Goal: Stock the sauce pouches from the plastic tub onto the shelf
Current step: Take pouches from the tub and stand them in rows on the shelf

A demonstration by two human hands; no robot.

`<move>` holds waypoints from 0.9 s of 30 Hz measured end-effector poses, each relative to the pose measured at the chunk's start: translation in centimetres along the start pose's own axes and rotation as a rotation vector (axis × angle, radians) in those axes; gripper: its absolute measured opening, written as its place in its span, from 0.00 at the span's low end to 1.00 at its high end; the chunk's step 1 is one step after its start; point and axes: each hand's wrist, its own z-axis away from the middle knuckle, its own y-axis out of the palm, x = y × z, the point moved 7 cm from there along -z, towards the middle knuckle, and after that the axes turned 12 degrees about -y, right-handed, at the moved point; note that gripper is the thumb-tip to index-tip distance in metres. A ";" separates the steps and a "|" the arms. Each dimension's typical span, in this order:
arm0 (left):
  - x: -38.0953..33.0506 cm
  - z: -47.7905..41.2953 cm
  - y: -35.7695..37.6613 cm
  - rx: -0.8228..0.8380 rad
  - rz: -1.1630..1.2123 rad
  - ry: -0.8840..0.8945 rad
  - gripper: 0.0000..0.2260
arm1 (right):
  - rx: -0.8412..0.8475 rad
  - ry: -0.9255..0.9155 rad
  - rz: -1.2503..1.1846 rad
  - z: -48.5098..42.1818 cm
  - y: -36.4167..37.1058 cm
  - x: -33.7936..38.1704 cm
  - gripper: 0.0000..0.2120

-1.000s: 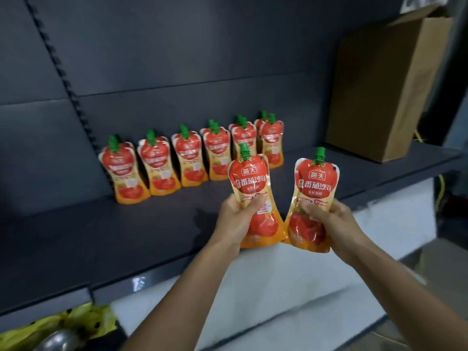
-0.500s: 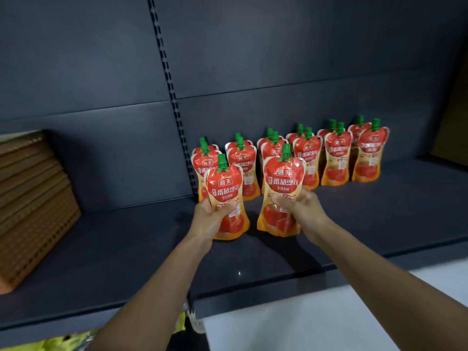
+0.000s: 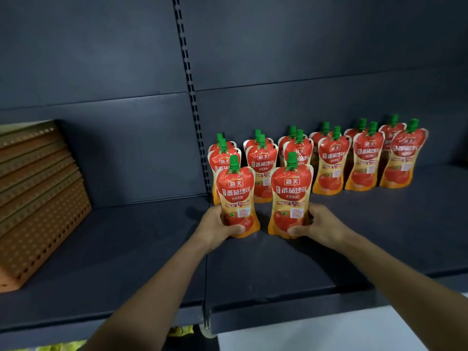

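Gripping left pouch [image 3: 236,193] w/ L hand [image 3: 215,228], right pouch [image 3: 291,196] w/ R hand [image 3: 319,225]; both marked 海天 番茄沙司

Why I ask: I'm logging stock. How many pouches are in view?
14 pouches. The left hand holds one, the right hand another, in front; six stand in a row behind them, six more at the back of the shelf. Others may be hidden.
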 end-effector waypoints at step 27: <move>0.3 -4.1 -2.8 -0.157 -0.063 -0.059 0.28 | -0.016 0.073 0.127 -7.5 2.2 0.0 0.32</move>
